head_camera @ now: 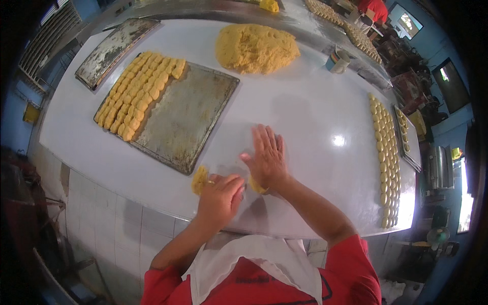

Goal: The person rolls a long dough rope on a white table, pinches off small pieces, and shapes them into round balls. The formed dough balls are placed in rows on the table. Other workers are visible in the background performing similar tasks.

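Note:
My left hand (221,194) is palm down near the table's front edge, its fingers curled over a lump of yellow dough (199,180). Part of that lump sticks out on the hand's outer side. Just to the right, my right hand (268,160) is spread flat and slightly blurred, fingers pointing away from me. Beneath its heel shows the edge of a small dough piece (257,186), mostly covered by the palm. Ahead and to the left lies a worn metal baking tray (187,110), with rows of shaped yellow dough pieces (133,95) on its left part.
A large dough mound (257,47) sits at the back of the white table (316,183). Mugs (337,63) stand to its right. Another tray (116,51) lies far left. Small oval dough pieces (385,164) line the right side, beside another tray (410,137). A person (373,11) in red is far off.

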Demonstrator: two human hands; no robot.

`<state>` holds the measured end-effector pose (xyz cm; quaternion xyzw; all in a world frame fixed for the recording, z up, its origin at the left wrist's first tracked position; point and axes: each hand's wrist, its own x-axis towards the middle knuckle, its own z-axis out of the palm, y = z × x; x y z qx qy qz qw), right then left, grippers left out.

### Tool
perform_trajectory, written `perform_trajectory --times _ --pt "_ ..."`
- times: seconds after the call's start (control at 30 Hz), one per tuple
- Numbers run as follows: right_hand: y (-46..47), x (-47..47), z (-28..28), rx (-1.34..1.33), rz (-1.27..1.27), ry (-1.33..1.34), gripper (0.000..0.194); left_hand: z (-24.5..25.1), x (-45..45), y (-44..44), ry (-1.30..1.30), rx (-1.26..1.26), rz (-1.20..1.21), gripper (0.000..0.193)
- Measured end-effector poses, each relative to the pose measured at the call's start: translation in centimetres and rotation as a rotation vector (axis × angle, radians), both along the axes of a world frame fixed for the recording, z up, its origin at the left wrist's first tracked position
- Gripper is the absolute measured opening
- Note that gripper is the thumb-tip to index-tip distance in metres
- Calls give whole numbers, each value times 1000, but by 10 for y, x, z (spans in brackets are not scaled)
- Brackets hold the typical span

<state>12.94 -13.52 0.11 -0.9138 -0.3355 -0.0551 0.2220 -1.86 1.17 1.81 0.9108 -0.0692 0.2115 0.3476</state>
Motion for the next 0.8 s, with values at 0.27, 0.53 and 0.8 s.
perform_trajectory --times 0.27,0.53,0.8 --pt "-21 -17 -14 -72 -139 41 67 -16 6 -21 46 478 -175 43" --pt "-41 15 -19 397 -239 254 57 -2 -8 0 74 362 -53 55" --pt "-28 -20 12 521 -21 421 36 -18 -33 35 33 101 448 48"
